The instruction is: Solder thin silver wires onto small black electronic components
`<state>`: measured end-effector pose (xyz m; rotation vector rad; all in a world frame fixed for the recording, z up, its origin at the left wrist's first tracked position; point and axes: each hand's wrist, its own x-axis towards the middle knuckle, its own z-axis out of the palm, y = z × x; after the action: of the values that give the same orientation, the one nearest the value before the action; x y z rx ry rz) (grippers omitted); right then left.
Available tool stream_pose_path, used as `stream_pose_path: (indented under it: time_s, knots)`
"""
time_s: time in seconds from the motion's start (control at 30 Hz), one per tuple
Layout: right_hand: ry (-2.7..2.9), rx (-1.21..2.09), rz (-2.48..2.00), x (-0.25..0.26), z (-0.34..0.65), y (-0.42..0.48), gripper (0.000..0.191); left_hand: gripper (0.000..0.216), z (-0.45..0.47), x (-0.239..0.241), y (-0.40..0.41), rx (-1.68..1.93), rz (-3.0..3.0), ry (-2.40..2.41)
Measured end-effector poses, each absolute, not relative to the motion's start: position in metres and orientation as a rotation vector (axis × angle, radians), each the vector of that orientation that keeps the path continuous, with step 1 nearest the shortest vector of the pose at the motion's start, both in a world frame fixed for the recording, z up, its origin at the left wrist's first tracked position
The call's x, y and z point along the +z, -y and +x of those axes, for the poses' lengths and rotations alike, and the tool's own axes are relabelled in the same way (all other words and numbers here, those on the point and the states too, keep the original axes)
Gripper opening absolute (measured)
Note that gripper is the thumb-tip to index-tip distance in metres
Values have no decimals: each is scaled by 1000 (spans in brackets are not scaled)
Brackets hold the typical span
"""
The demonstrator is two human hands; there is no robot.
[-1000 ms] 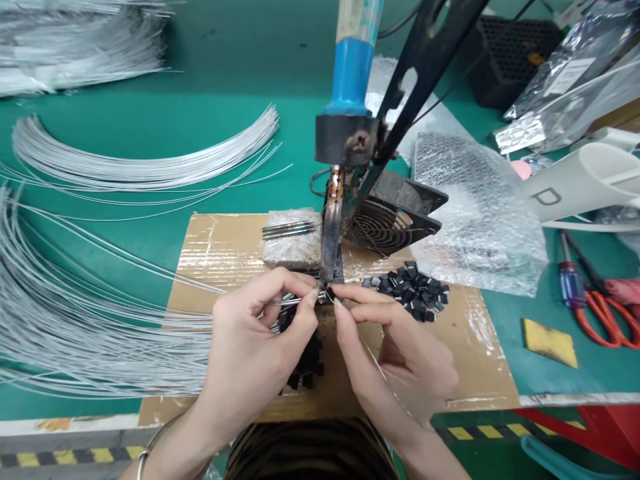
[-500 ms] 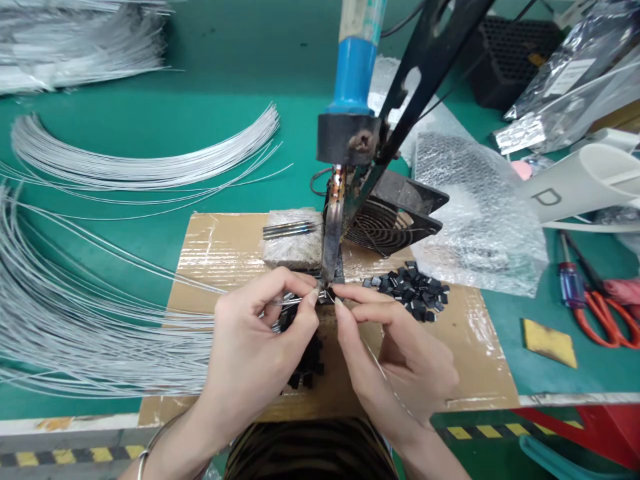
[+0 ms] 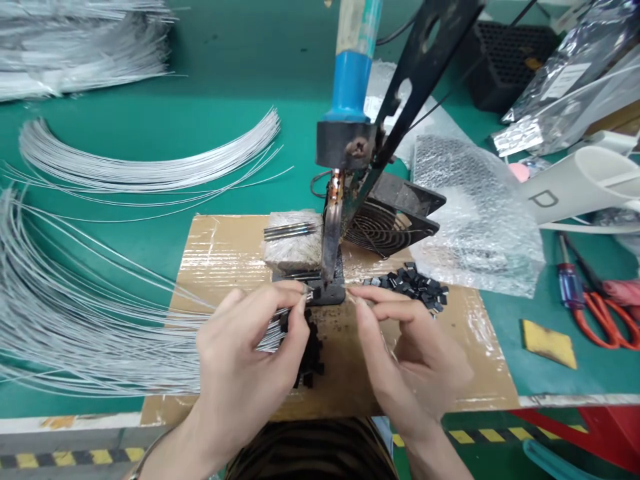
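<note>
My left hand pinches a small black connector with metal pins, at the end of a grey-white wire, between thumb and forefinger. To the right, my right hand is closed in a pinch on a thin solder wire, hard to see now. Between the hands stands the tip of a blue-handled soldering iron, pointing down over a dark plate. Neither hand touches the iron. Below the left fingertips lie black connectors, partly hidden by the hand.
Grey-white wires spread across the left; another wire bundle lies behind. A small fan stands behind the iron. Loose black connectors lie on the cardboard. At right are a yellow sponge, screwdriver and orange-handled scissors.
My left hand has drawn the connector left and slightly down, away from the iron tip. My right hand has shifted right, opening a gap between the hands.
</note>
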<state>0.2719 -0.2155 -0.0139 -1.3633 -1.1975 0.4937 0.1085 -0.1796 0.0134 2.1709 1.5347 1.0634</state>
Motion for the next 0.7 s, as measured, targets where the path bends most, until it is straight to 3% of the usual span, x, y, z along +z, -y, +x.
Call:
stream_pose_path:
  time_s: [0.17,0.53,0.7]
  knots:
    - [1004,360,-1510,-21,299,220,13,38,88,-8,195,1269,2503,-1582]
    - [812,222,-1736,-32,336,235,24,12,68,-10,191,1047,2220,-1709]
    - [768,244,-1746,-40,340,237,31,14,42,7,123,947,2388,-1827]
